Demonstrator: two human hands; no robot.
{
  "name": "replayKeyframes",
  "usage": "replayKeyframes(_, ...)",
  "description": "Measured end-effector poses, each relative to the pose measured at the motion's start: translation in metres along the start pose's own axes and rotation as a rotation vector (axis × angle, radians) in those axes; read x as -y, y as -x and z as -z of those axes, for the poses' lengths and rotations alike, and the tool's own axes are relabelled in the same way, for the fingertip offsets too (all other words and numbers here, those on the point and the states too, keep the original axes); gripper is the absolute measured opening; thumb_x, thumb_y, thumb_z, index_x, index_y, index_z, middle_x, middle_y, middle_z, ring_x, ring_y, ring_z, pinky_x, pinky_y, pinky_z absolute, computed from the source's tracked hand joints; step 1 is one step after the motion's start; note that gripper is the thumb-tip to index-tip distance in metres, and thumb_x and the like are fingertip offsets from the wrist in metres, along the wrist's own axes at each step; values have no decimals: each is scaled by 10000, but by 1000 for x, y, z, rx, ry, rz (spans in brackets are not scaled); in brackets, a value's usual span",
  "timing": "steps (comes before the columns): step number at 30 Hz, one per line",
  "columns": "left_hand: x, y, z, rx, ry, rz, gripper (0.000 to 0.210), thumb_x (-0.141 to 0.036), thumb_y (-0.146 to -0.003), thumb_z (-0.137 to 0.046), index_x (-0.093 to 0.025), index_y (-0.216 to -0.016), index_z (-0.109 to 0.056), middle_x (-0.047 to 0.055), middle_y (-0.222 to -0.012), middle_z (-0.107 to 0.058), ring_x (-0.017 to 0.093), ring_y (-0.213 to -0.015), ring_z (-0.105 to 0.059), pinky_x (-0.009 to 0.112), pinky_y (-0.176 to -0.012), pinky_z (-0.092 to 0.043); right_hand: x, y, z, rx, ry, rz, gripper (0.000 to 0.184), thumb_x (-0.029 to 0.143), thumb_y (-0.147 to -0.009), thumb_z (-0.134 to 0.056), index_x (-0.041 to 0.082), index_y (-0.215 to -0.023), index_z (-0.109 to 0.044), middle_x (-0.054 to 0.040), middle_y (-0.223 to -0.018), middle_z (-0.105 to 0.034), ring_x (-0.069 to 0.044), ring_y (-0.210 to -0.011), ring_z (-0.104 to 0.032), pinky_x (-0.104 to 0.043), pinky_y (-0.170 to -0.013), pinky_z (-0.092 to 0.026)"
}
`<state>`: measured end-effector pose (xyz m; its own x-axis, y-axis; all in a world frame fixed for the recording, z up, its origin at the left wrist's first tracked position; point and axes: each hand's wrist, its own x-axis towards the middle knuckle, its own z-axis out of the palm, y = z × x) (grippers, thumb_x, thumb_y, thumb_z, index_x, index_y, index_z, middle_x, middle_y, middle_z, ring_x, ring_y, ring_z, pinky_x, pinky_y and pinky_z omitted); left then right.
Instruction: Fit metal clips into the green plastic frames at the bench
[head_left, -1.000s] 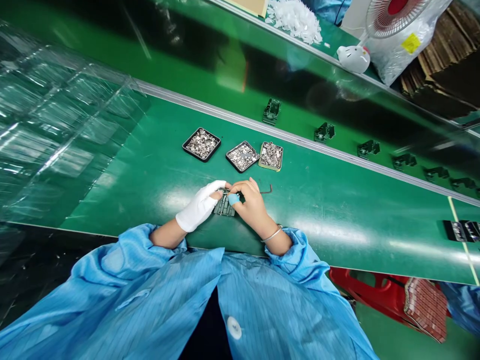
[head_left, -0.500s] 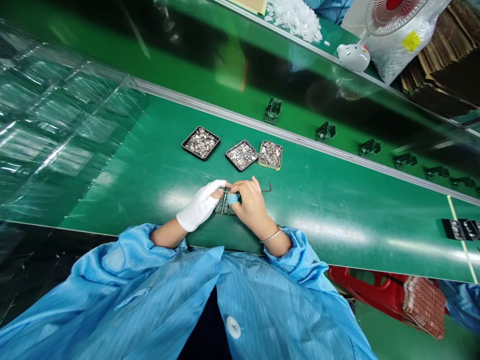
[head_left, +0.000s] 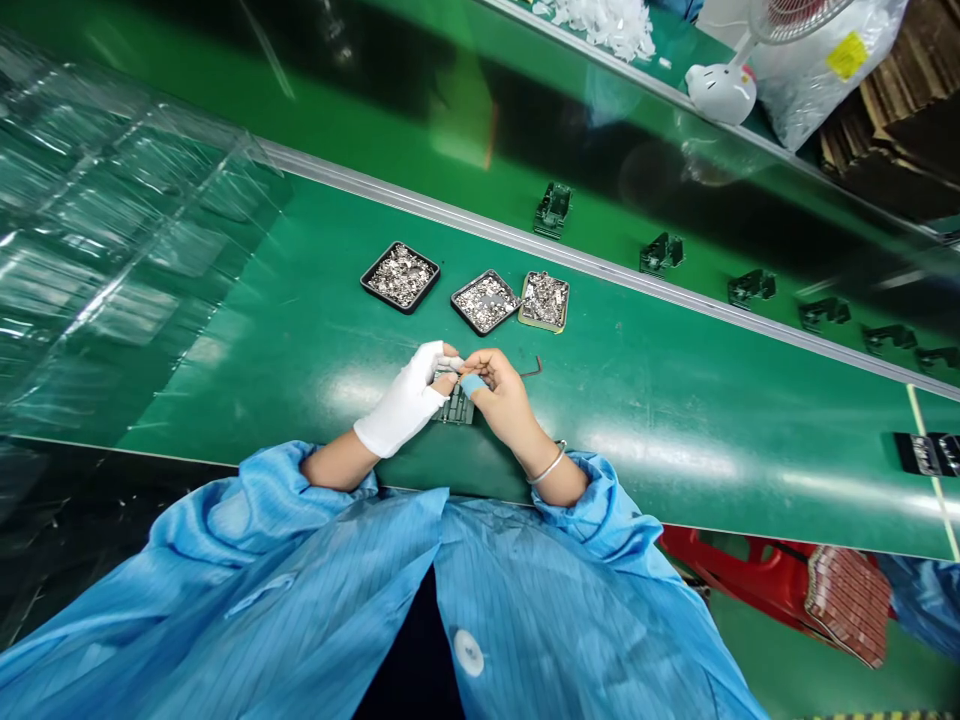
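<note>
On the green bench in front of me lies a dark green slotted plastic part (head_left: pixel 454 408), its upper end covered by my fingers. My left hand (head_left: pixel 405 402), in a white glove with bare fingertips, is closed on the part's left and upper side. Over its upper right corner bends my right hand (head_left: pixel 504 398), bare, with a blue wrap on the thumb. The right fingertips are pinched together; whatever they hold is too small to make out. A small hex key (head_left: pixel 534 367) lies just beyond the right hand.
Three trays of small metal pieces stand beyond my hands: a left tray (head_left: pixel 365 284), a middle tray (head_left: pixel 484 331) and a right tray (head_left: pixel 541 326). Several green parts (head_left: pixel 553 210) line the strip behind the metal rail (head_left: pixel 450 222). Clear plastic trays (head_left: pixel 112 240) fill the left side.
My right hand has turned and shifted slightly right, uncovering more of the green part. The left fingers have moved up toward the right fingertips. The view has tilted slightly.
</note>
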<state>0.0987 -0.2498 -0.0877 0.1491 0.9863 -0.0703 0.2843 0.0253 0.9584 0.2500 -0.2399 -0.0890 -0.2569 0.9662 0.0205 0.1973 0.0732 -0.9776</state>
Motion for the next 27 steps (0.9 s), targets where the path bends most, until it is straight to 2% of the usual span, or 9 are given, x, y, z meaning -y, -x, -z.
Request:
replayKeyframes(4, -5, -1, 2, -34, -184, -74, 416, -306, -816, -482, -169, -1206, -436, 103, -1139, -616, 225, -1107, -584, 422, -1004, -444, -2, -3, 0, 14, -3, 29, 203, 160, -746, -503, 207, -943, -510, -15, -937, -616, -144, -882, -600, -295, -867, -496)
replayKeyframes(8, -6, 3, 18, -161, -213, -148, 465, -392, -856, -492, -164, -1257, -434, 134, -1255, -593, 244, -1197, -552, 443, -1069, -402, 4, -1, 16, 16, -3, 57, 189, 256, -860, -481, 197, -1036, -518, -67, -1052, -643, -166, -960, -634, -332, -900, -509)
replayKeyframes(11, -2, 8, 36, -288, -173, -152, 465, -457, -893, -453, -160, -1251, -447, 135, -1214, -623, 238, -1156, -590, 423, -1035, -446, 12, 8, 28, 166, 216, 289, 386, 315, -834, -591, 206, -1194, -505, -122, -1272, -582, -224, -1206, -552, -416, -1039, -432)
replayKeyframes(14, 1, 17, 45, -225, -299, -168, 420, -481, -890, -445, -177, -1167, -524, 111, -1083, -679, 243, -1020, -654, 413, -957, -503, 17, 12, 26, 316, 488, 430, 591, 325, -742, -715, 219, -1281, -495, -141, -1345, -547, -274, -1272, -503, -494, -1086, -372)
replayKeyframes(17, -1, 27, 38, -96, -516, -295, 503, -528, -812, -536, -193, -1188, -554, 127, -1127, -675, 296, -1043, -650, 430, -926, -518, 21, 5, 14, 120, 407, 275, 524, 317, -782, -680, 184, -1260, -514, -138, -1240, -612, -246, -1156, -588, -423, -1002, -468)
replayKeyframes(19, -5, 27, 30, -70, -625, -331, 566, -491, -789, -574, -188, -1264, -520, 144, -1186, -653, 328, -1083, -631, 450, -916, -516, 24, -2, 9, 21, 279, 158, 444, 332, -842, -615, 184, -1249, -516, -120, -1203, -637, -225, -1104, -621, -390, -965, -499)
replayKeyframes(21, -12, 13, 30, -81, -653, -298, 546, -419, -827, -537, -189, -1319, -478, 137, -1204, -644, 315, -1085, -630, 444, -915, -510, 25, -5, 13, -4, 205, 142, 438, 343, -894, -548, 190, -1298, -480, -126, -1271, -610, -225, -1158, -603, -395, -998, -484)
replayKeyframes(23, -22, -18, 40, -119, -604, -255, 513, -387, -872, -473, -195, -1347, -444, 115, -1220, -635, 278, -1103, -621, 418, -936, -498, 22, -4, 22, -48, 194, 181, 483, 346, -914, -519, 197, -1364, -423, -142, -1373, -538, -236, -1262, -536, -412, -1056, -445)
replayKeyframes(27, -43, -116, 80, -237, -612, -154, 513, -408, -891, -444, -151, -1335, -438, 134, -1235, -612, 276, -1145, -583, 404, -968, -462, 13, 3, 42, -149, 280, 197, 446, 315, -912, -514, 235, -1346, -453, -129, -1324, -560, -244, -1184, -595, -429, -1001, -504)
